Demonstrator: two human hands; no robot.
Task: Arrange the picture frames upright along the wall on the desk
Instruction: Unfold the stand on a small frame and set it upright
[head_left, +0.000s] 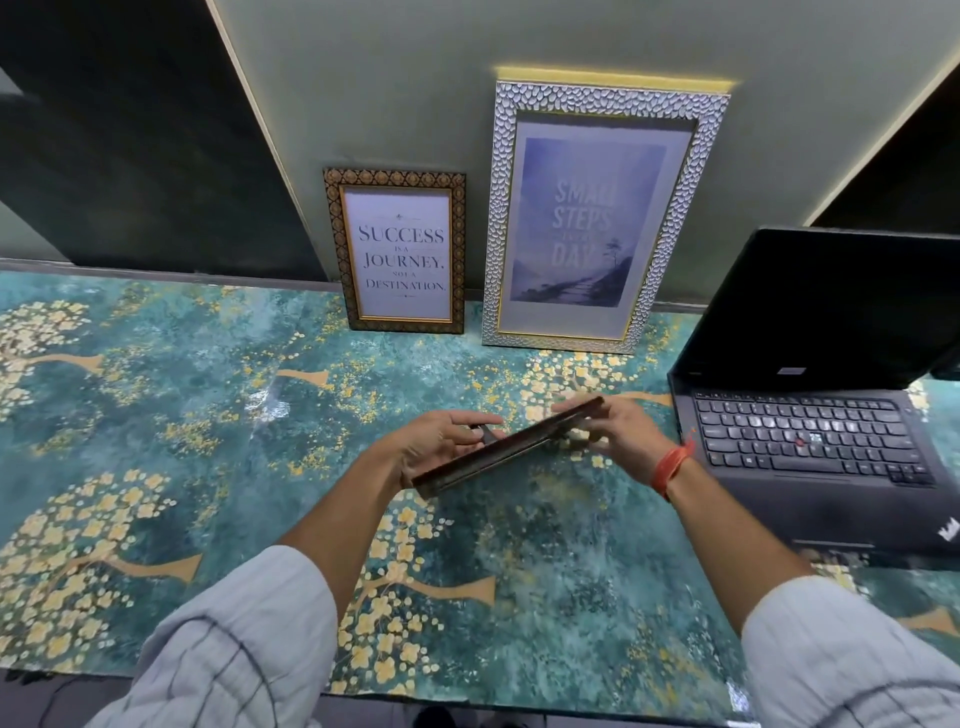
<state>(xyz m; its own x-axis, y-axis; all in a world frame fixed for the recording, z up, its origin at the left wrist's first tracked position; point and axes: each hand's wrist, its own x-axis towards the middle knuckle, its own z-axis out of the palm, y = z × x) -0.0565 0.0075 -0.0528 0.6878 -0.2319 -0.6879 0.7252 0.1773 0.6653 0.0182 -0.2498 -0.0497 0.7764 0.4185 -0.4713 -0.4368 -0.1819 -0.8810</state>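
While both hands grip it, dark frame — edge-on (tilted).

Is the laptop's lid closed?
No, the laptop sits open on the desk, its dark screen up and keyboard showing.

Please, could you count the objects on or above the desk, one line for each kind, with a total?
Picture frames: 3, namely the dark brown patterned frame, the silver textured frame, and the dark frame held by the left hand and right hand.
Black open laptops: 1
Total: 4
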